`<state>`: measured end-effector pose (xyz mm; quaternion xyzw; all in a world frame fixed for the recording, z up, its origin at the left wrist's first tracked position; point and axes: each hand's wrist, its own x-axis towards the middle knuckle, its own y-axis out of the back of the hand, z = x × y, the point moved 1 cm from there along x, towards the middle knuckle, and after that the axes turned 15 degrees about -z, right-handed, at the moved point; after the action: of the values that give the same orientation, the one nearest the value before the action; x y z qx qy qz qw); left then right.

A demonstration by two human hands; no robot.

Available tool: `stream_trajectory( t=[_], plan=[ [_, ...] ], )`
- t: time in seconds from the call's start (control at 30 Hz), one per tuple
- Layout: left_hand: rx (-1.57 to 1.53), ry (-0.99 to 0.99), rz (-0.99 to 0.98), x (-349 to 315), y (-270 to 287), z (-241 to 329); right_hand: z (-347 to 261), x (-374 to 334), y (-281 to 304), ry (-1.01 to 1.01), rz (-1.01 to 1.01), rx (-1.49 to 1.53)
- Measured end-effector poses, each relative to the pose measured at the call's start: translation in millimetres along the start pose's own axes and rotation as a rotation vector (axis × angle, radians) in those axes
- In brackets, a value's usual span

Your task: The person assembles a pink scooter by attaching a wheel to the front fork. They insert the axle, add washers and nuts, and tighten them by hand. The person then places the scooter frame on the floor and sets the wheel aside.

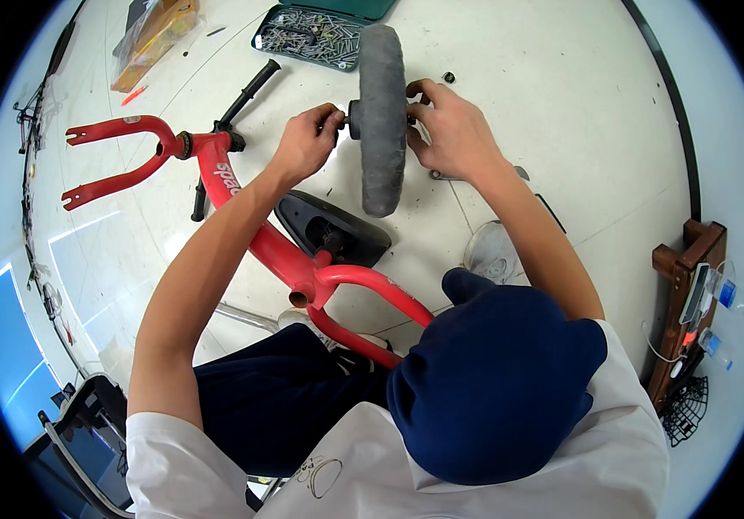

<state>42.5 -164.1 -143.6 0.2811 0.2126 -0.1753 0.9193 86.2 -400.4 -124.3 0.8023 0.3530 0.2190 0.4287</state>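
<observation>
A small grey wheel stands upright, edge-on, between my two hands, its tyre surface rough and worn. My left hand is closed, thumb and fingers pinching the end of the axle beside the dark hub. On the other side, my right hand has its fingers bent round the axle's opposite end, which they mostly hide. Below my left forearm lies a red bicycle frame with its fork pointing left and black-gripped handlebars. A black saddle sits beside the frame.
A green case full of bolts lies open beyond the wheel. A small black nut and a wrench rest on the floor. An orange pen lies near a cardboard box. At right stands a wooden stand.
</observation>
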Motion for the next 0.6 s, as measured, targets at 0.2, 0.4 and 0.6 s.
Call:
stream_trajectory(
  t=[0.2,0.4,0.6],
  plan=[
    [-0.062,0.009,0.005,5.7,-4.0,1.7,-4.7,-6.1,-0.5,0.008,0.001,-0.032],
    [-0.126,0.052,0.013,5.1,-2.5,-0.2,-4.9,-9.6,-5.4,-0.067,-0.036,-0.054],
    [-0.192,0.035,0.002,2.5,-1.7,-2.8,-6.1,-10.0,-2.8,-0.094,-0.041,-0.039]
  ],
)
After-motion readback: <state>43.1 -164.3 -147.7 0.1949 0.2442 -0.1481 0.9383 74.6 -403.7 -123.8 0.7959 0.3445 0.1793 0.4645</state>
